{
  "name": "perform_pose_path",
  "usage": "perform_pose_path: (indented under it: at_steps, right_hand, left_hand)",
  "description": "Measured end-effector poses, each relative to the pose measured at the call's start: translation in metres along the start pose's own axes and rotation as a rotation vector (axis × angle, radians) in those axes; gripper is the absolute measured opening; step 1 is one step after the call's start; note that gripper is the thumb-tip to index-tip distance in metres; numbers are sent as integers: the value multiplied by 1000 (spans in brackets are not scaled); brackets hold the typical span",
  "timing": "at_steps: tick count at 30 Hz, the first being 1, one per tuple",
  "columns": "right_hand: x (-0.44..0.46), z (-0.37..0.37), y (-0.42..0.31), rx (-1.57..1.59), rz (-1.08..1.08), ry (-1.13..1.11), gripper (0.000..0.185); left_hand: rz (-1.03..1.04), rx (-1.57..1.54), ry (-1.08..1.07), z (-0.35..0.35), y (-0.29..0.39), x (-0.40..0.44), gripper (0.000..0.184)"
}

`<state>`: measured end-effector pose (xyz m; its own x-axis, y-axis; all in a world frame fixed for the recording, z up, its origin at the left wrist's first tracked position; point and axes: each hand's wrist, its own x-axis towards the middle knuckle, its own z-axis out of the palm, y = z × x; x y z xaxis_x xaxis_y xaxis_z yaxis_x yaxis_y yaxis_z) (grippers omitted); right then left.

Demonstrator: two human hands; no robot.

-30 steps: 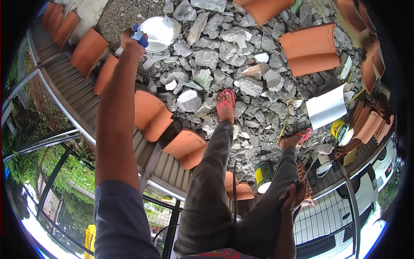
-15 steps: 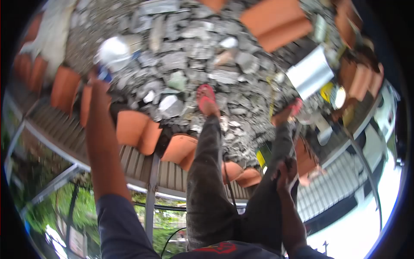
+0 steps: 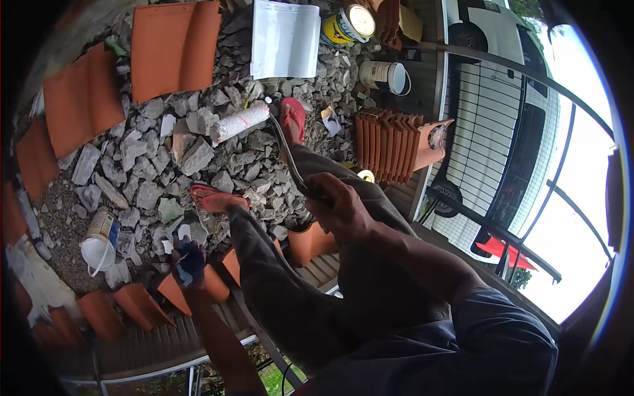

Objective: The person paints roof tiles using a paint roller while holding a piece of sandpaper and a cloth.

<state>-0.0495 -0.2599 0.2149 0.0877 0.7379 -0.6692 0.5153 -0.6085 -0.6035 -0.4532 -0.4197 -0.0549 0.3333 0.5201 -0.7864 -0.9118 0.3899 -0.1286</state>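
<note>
My right hand [image 3: 340, 210] is wrapped round the handle of a paint roller [image 3: 241, 125]. Its bent metal frame runs up past my foot to a white, fluffy sleeve with faint reddish marks, just over the rubble. Low on the left, my left hand [image 3: 188, 264] is closed on a dark blue, cloth-like thing [image 3: 190, 263]; its exact kind is unclear. A small white piece [image 3: 183, 231] shows just beyond those fingers. Left of that hand, a white bucket [image 3: 99, 245] with a blue label lies tilted on the rubble.
Grey rubble [image 3: 148, 191] surrounds my feet in red flip-flops [image 3: 218, 200]. Orange roof tiles [image 3: 173, 49] and a white-grey tile [image 3: 285, 39] lie around. Stacked tiles [image 3: 389, 145], a yellow-labelled paint can [image 3: 348, 25] and another white bucket [image 3: 384, 77] stand right. Beyond the edge is a white vehicle [image 3: 489, 125].
The view has swung right and sharpened. My right hand has risen from beside my thigh, and the roller now shows clearly. My left hand now appears lower, farther from the blue-labelled bucket.
</note>
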Motion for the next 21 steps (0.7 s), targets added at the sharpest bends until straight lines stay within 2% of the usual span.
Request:
perform_pose_path:
  at_steps: [1, 2, 4, 8, 10, 11, 12, 13, 14, 15, 16, 18, 19, 20, 21]
  right_hand:
    - [2, -4, -1, 34, 43, 33, 42]
    - [5, -9, -3, 49, 53, 50, 42]
    - [10, -21, -4, 274, 134, 43, 39]
    - [20, -60, 30, 292, 258, 66, 35]
    - [19, -103, 33, 416, 410, 112, 30]
    - [16, -122, 48, 520, 459, 196, 28]
    - [13, -139, 74, 492, 331, 343, 25]
    - [10, -160, 83, 679, 369, 440, 22]
    - [4, -173, 117, 620, 340, 546, 19]
    - [1, -189, 125, 728, 371, 681, 19]
    - [-8, -203, 153, 765, 385, 657, 21]
    - [-20, -229, 162, 957, 422, 636, 29]
    - [-24, -238, 163, 1062, 502, 614, 33]
    - [-25, -237, 170, 1075, 561, 610, 35]
    - [-23, -236, 169, 1151, 569, 615, 35]
  left_hand:
    - [-6, 119, -103, 35, -27, 9, 66]
    - [-20, 166, -110, 71, -52, 16, 78]
    - [-104, 154, -159, 127, -91, 35, 81]
    - [-315, 98, -203, 216, -153, 68, 83]
    - [-387, 360, -205, 239, -170, 77, 80]
    - [-516, 406, -76, 236, -178, 91, 77]
    - [-465, 591, -163, 257, -193, 89, 71]
    - [-541, 694, -75, 252, -198, 93, 73]
    - [-554, 795, -90, 266, -208, 96, 77]
    - [-568, 895, -106, 282, -217, 99, 81]
    - [-524, 989, -241, 314, -241, 94, 86]
    - [-423, 1280, 11, 317, -263, 107, 94]
    - [-339, 1453, 50, 311, -276, 115, 92]
    - [-249, 1669, 42, 355, -302, 116, 92]
    - [-150, 1812, -34, 363, -315, 123, 92]
